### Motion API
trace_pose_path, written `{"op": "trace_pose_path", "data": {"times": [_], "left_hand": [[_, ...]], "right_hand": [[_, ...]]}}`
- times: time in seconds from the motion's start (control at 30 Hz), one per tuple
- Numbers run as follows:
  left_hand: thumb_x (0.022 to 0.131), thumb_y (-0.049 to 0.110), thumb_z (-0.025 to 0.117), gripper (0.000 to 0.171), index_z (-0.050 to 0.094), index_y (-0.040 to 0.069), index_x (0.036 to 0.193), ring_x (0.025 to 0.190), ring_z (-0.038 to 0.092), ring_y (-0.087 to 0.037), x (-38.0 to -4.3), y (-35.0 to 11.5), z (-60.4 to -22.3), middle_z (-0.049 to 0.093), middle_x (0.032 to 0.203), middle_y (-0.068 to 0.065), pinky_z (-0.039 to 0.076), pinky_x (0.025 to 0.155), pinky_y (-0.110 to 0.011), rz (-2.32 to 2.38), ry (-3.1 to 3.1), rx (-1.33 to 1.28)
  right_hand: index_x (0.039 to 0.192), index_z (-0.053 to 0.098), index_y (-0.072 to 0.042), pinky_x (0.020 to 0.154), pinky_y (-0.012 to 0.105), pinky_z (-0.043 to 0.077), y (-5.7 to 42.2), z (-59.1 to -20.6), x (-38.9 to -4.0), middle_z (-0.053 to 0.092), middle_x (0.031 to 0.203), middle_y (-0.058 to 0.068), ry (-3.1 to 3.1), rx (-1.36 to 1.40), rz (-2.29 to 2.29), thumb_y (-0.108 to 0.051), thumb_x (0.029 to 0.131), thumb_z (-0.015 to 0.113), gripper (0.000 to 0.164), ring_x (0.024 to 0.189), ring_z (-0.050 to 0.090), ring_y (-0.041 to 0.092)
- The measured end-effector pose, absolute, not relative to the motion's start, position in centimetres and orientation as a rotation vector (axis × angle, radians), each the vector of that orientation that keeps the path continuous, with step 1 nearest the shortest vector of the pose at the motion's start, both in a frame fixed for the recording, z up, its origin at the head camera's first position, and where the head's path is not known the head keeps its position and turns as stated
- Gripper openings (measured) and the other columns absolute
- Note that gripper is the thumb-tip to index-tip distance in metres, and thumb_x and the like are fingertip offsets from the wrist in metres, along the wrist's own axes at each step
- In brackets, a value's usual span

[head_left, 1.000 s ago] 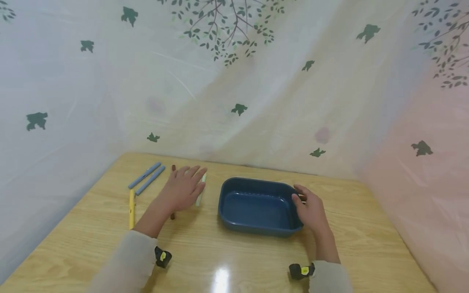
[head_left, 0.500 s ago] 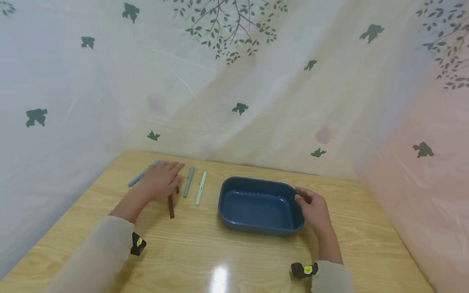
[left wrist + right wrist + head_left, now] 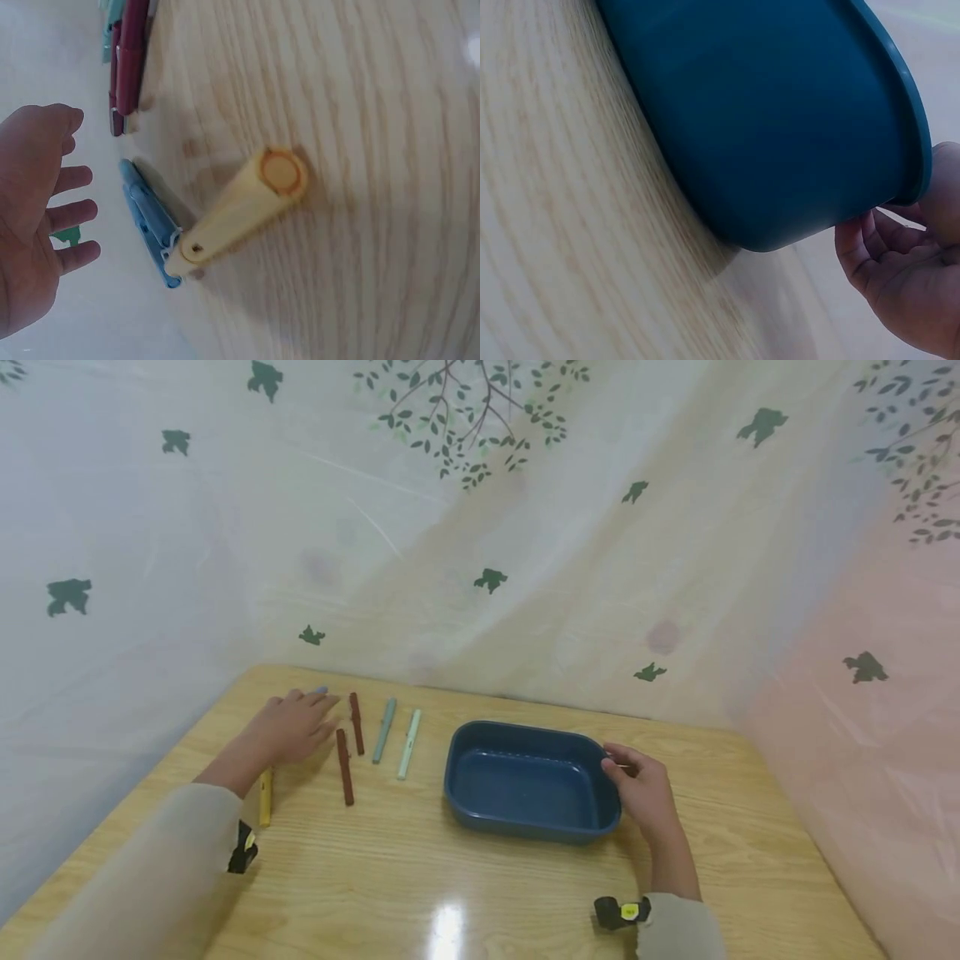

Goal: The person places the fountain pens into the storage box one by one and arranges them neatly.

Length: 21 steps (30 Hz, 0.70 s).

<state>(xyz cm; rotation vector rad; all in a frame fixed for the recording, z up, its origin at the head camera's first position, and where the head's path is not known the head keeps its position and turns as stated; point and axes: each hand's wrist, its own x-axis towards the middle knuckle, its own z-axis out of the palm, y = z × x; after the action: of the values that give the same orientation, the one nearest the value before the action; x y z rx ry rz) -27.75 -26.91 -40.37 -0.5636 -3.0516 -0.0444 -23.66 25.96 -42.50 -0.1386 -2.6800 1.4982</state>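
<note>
My left hand [image 3: 288, 727] is held over the blue pens, fingers spread and fairly straight, and holds nothing. It hides most of them in the head view; the left wrist view shows two blue pens [image 3: 154, 206] lying side by side. A yellow pen [image 3: 266, 802] lies beneath the left wrist. Just right of that hand are two dark red pens [image 3: 345, 768], then a grey-green pen [image 3: 384, 731] and a pale green pen [image 3: 408, 743]. My right hand [image 3: 643, 789] pinches the right rim of a dark blue box [image 3: 480, 822], thumb over the edge, fingers outside.
Everything stands on a wooden table [image 3: 390, 877]. A pale curtain [image 3: 420, 568] with leaf and bird prints hangs behind the table and along its sides. Each wrist wears a small black camera [image 3: 619, 912].
My left hand has moved left, from above the dark red pens to above the blue ones, uncovering the red and green pens. The right hand stays on the box's rim.
</note>
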Motion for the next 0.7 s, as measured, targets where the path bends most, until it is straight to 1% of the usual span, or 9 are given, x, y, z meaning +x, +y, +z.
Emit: {"op": "trace_pose_path", "data": {"times": [0.2, 0.33, 0.4, 0.5, 0.63, 0.7], "left_hand": [[0.109, 0.027, 0.046, 0.053, 0.04, 0.002, 0.155, 0.135, 0.041, -0.055, -28.1, -28.3, -40.7, 0.039, 0.157, -0.025, 0.039, 0.103, -0.074, -0.031, -3.043, -0.583], [0.107, 0.026, 0.05, 0.053, 0.042, 0.0, 0.153, 0.129, 0.046, -0.055, -28.4, -29.3, -41.0, 0.047, 0.15, -0.028, 0.043, 0.099, -0.073, -0.027, -3.042, -0.572], [0.107, 0.025, 0.05, 0.052, 0.045, -0.003, 0.15, 0.127, 0.047, -0.055, -28.6, -29.9, -41.2, 0.05, 0.145, -0.03, 0.043, 0.097, -0.073, -0.048, -3.045, -0.551], [0.106, 0.025, 0.051, 0.051, 0.047, -0.006, 0.146, 0.124, 0.049, -0.056, -28.8, -31.0, -41.5, 0.052, 0.14, -0.032, 0.044, 0.095, -0.073, -0.079, -3.049, -0.527], [0.104, 0.021, 0.053, 0.047, 0.052, -0.01, 0.139, 0.118, 0.052, -0.058, -29.1, -32.7, -42.1, 0.056, 0.133, -0.034, 0.046, 0.093, -0.072, -0.112, -3.041, -0.517], [0.103, 0.018, 0.055, 0.042, 0.055, -0.011, 0.133, 0.113, 0.055, -0.057, -29.2, -33.5, -42.5, 0.058, 0.127, -0.035, 0.048, 0.092, -0.071, -0.133, -3.02, -0.543]], "right_hand": [[0.143, 0.059, -0.007, 0.1, 0.039, 0.054, 25.9, -42.5, -23.5, 0.06, 0.137, 0.018, -2.672, -0.13, 1.502, -0.022, 0.106, 0.058, 0.04, 0.123, 0.058, 0.03], [0.142, 0.06, -0.007, 0.1, 0.04, 0.054, 26.2, -42.5, -23.3, 0.06, 0.136, 0.018, -2.663, -0.131, 1.496, -0.023, 0.106, 0.059, 0.039, 0.124, 0.059, 0.031], [0.142, 0.06, -0.007, 0.1, 0.04, 0.054, 26.3, -42.5, -23.3, 0.061, 0.135, 0.018, -2.663, -0.131, 1.486, -0.023, 0.106, 0.059, 0.039, 0.124, 0.058, 0.031], [0.141, 0.062, -0.008, 0.1, 0.04, 0.053, 26.4, -42.6, -23.3, 0.062, 0.133, 0.018, -2.658, -0.134, 1.466, -0.022, 0.106, 0.06, 0.038, 0.123, 0.058, 0.03], [0.139, 0.063, -0.008, 0.097, 0.038, 0.054, 26.3, -42.6, -23.5, 0.063, 0.131, 0.017, -2.655, -0.13, 1.461, -0.022, 0.105, 0.061, 0.037, 0.12, 0.058, 0.029], [0.139, 0.063, -0.008, 0.097, 0.038, 0.054, 26.2, -42.5, -23.5, 0.063, 0.131, 0.017, -2.654, -0.131, 1.47, -0.022, 0.105, 0.061, 0.037, 0.12, 0.058, 0.03]]}}
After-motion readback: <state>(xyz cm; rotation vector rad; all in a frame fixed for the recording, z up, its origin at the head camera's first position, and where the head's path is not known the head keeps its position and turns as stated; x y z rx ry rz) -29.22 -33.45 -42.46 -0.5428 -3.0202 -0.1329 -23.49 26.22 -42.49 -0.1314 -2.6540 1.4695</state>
